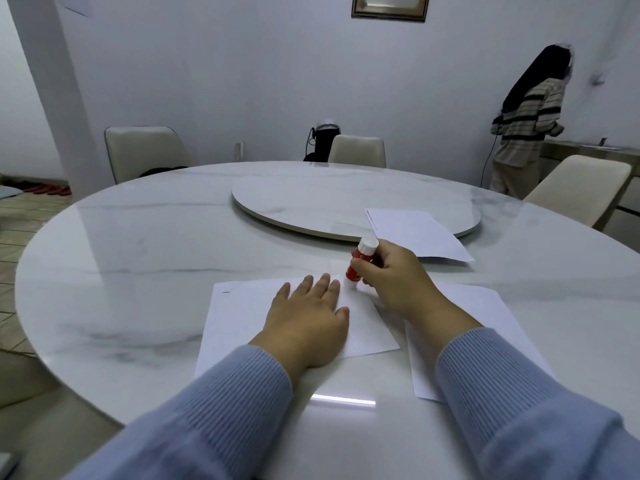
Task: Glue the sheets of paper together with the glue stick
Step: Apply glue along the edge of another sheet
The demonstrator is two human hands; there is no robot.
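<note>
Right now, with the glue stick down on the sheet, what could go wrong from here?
1. The left hand pins only the middle of the sheet; the stroke by the right hand near the far corner could drag or crease that edge.
2. The glue stick works close to the edge, so glue may smear onto the table.
3. The right sleeve lies over the second sheet and could shift it.

Red glue stick [358, 263] tilted, tip pressed on a white sheet [239, 320]

A second sheet [491, 317] is laid just beside; a third [415, 233] is set farther off.
</note>
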